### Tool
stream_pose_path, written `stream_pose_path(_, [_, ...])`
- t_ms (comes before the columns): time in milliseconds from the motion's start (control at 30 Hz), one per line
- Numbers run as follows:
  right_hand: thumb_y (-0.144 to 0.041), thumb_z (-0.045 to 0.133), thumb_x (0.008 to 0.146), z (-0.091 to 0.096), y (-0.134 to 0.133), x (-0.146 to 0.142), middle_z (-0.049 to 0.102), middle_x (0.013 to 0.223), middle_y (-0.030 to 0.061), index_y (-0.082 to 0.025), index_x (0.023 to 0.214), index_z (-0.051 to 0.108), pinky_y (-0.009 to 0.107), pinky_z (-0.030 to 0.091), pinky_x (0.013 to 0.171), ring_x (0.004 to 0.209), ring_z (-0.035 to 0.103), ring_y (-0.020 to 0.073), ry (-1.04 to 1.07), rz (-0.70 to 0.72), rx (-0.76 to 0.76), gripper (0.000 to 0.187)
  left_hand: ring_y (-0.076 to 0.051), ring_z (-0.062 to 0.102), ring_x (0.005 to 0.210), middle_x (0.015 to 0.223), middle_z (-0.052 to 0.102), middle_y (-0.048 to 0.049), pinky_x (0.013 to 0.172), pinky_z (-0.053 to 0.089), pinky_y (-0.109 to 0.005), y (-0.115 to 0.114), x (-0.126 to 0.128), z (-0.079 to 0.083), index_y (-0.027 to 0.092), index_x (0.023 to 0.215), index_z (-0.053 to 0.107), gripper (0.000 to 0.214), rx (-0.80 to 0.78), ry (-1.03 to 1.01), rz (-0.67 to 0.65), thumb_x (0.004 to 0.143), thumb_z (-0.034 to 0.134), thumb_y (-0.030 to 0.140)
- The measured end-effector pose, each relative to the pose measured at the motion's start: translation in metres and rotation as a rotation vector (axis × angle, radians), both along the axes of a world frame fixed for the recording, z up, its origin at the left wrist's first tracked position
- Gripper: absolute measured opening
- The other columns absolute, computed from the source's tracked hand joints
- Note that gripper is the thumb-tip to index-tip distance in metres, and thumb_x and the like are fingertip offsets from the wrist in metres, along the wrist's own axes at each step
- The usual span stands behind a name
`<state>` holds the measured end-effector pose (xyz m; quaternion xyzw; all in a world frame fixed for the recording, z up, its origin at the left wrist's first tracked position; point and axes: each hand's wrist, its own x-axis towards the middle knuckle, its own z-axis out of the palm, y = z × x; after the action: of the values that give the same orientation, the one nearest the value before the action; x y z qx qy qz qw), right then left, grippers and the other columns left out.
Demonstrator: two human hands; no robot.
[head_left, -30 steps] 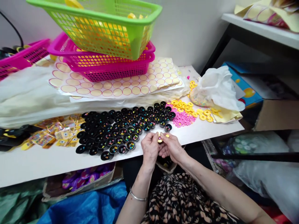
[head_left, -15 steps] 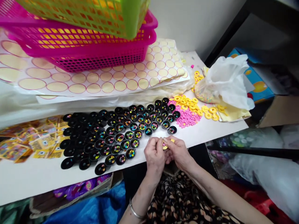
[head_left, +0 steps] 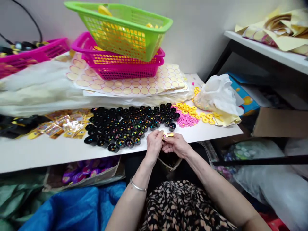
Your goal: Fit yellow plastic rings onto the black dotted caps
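My left hand [head_left: 154,143] and my right hand [head_left: 178,146] meet at the table's front edge, fingers pinched on one small yellow plastic piece [head_left: 168,135]. That piece has a round end with a pink spot in it, at my left fingertips, and a narrower end toward my right fingers. Just beyond my hands stands a black cup [head_left: 172,127], apart from the many other black cups [head_left: 137,140] holding small coloured bits. Behind and to the right lie a heap of pink beads [head_left: 187,120] and a pile of yellow ring pieces [head_left: 186,108].
A green basket [head_left: 154,32] of yellow pieces sits on a pink basket [head_left: 130,73], over sheets of round stickers [head_left: 131,90]. A white plastic bag [head_left: 220,93] stands at the right. Shiny packets [head_left: 72,125] lie at the left. Below is a box of purple things [head_left: 81,173].
My head view has shifted back and up, so more of the baskets and the right shelf shows. Both hands still hold the yellow piece, which now appears tilted more sideways.
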<state>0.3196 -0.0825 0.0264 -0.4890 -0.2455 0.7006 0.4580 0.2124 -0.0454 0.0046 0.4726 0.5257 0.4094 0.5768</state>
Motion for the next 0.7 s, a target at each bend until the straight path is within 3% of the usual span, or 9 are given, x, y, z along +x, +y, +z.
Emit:
stream_pose_path(433, [-0.018,0.066,0.067,-0.004,0.002,-0.004,0.062,0.050,0.0013,-0.013,0.078,0.051,0.020,0.049,0.035,0.039,0.059,0.0146,-0.057,-0.063,-0.018,0.019,-0.006,0.037,0.035,0.038,0.043,0.0062,0.036,0.026,-0.018,0.006,0.001,0.004,0.013,0.049,0.053,0.033,0.053,0.006,0.043,0.060,0.068,0.040])
stream_pose_path(567, [-0.027,0.066,0.068,-0.007,0.003,-0.003,0.061,0.049,0.0009,-0.014,0.079,0.050,0.019,0.048,0.035,0.039,0.059,0.0142,-0.046,-0.010,0.035,0.023,-0.005,0.035,0.039,0.041,0.043,0.0052,0.039,0.026,-0.018,0.003,-0.007,0.011,0.012,0.052,0.054,0.040,0.099,0.030,-0.044,0.066,0.063,0.047])
stream_pose_path(700, [-0.031,0.068,0.067,-0.007,-0.003,0.004,0.062,0.051,0.0004,-0.014,0.083,0.050,0.017,0.046,0.035,0.039,0.059,0.0126,-0.033,0.006,0.084,0.029,-0.007,0.043,0.050,0.058,0.053,0.0014,0.048,0.033,-0.019,-0.003,-0.022,0.016,0.010,0.079,0.065,0.034,0.086,-0.059,-0.285,0.068,0.064,0.042])
